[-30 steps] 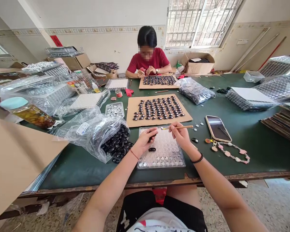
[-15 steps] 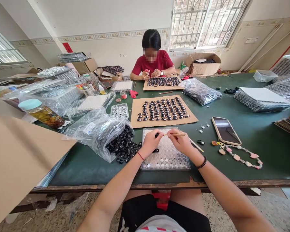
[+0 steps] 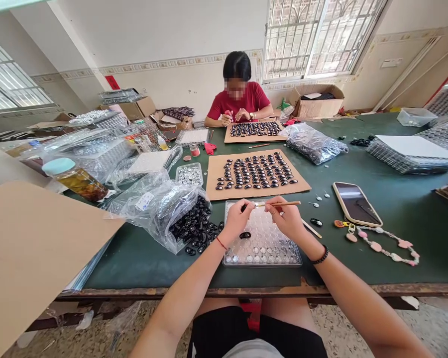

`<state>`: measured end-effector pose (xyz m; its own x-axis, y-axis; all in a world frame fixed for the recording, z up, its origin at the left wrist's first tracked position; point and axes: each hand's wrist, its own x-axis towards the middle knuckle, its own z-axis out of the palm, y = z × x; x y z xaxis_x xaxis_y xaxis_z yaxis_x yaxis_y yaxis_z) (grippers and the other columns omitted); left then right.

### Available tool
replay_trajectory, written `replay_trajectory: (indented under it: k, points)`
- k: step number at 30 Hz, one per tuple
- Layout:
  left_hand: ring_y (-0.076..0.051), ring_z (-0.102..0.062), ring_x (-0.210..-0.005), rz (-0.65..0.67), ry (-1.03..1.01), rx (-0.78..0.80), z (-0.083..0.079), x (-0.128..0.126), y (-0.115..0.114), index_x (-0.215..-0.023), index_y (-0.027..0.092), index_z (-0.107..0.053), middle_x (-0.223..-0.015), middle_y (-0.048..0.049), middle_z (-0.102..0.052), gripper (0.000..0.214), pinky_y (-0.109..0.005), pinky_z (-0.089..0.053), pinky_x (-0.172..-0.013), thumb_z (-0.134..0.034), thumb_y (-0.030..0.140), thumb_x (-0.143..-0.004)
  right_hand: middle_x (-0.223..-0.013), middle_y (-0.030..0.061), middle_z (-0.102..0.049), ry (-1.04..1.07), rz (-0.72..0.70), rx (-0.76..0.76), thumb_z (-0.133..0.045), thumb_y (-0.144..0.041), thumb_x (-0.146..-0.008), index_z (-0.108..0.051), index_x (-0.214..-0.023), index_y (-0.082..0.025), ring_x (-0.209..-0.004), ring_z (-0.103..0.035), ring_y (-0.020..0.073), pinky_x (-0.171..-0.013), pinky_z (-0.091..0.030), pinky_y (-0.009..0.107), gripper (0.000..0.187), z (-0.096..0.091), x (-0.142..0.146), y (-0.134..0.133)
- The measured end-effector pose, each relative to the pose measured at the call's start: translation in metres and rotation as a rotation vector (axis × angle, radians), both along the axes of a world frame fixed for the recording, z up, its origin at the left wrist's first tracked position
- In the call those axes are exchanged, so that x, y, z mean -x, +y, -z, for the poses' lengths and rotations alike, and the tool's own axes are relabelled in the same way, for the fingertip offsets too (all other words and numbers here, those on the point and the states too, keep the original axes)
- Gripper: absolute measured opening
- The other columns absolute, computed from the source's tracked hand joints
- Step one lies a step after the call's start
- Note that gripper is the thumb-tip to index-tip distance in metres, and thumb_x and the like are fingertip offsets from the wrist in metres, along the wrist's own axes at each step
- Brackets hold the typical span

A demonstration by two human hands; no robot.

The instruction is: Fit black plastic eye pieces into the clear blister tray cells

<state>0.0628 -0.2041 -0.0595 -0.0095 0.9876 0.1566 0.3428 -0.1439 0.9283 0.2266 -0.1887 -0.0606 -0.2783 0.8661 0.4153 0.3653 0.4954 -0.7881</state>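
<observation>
My left hand [image 3: 238, 219] pinches a small black oval piece [image 3: 244, 206] above a clear plastic blister tray [image 3: 262, 248]. My right hand [image 3: 286, 217] grips a thin wooden brush [image 3: 281, 203], with its tip pointing left at the piece. Another black piece [image 3: 245, 235] lies on the tray just under my left hand. Right behind the tray lies a cardboard sheet [image 3: 257, 175] with rows of black pieces.
A plastic bag of black pieces [image 3: 171, 214] lies left of the tray. A phone [image 3: 356, 203], a keychain [image 3: 381, 242] and a spare stick [image 3: 310, 227] lie to the right. A person in red [image 3: 239, 102] works across the green table [image 3: 395, 214]. Stacked trays [image 3: 410, 148] and a jar [image 3: 74, 180] line the sides.
My hands stay over the tray, and the brush tip has come back to the piece held in my left hand. The camera has shifted slightly.
</observation>
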Motion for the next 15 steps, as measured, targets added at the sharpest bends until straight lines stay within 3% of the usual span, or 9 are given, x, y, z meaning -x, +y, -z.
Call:
replay_trajectory:
  k: [3,8,12,15]
  points:
    - [-0.01,-0.042,-0.05,-0.027,0.006,-0.018,-0.002,0.002,-0.001,-0.071,0.015,-0.055,-0.053,0.0026,-0.046,0.027,-0.021,-0.031,-0.05,-0.045,0.039,-0.079,-0.06,0.0014,-0.056,-0.049,0.099,-0.039,-0.047,-0.041,-0.083,-0.053,-0.077,-0.017,-0.043,-0.046,0.0106,-0.044,-0.035,0.022,0.025,0.0,-0.001,-0.001]
    - [-0.009,-0.038,-0.046,-0.077,-0.104,0.027,-0.003,0.005,0.002,-0.078,0.014,-0.06,-0.051,0.0034,-0.044,0.033,-0.021,-0.029,-0.047,-0.047,0.045,-0.077,-0.065,0.0022,-0.059,0.055,0.105,-0.005,-0.046,-0.042,-0.085,-0.05,-0.076,-0.017,-0.043,-0.05,0.0097,-0.045,-0.038,0.022,0.027,-0.002,-0.001,-0.003]
    - [-0.006,-0.033,-0.041,0.073,-0.229,0.12,-0.002,0.002,0.001,-0.1,0.014,-0.061,-0.048,0.0051,-0.04,0.042,-0.02,-0.026,-0.043,-0.054,0.046,-0.073,-0.073,0.0027,-0.06,0.247,0.033,0.06,-0.047,-0.042,-0.084,-0.047,-0.081,-0.017,-0.04,-0.05,0.0083,-0.041,-0.038,0.021,0.025,-0.003,0.0,-0.004]
    - [-0.005,-0.03,-0.039,0.141,-0.271,0.158,0.001,-0.005,-0.004,-0.101,0.012,-0.061,-0.046,0.0059,-0.037,0.044,-0.02,-0.023,-0.041,-0.057,0.044,-0.071,-0.072,0.0027,-0.06,0.355,-0.026,0.115,-0.05,-0.041,-0.083,-0.046,-0.081,-0.016,-0.037,-0.048,0.0079,-0.038,-0.037,0.021,0.025,-0.004,0.003,-0.005]
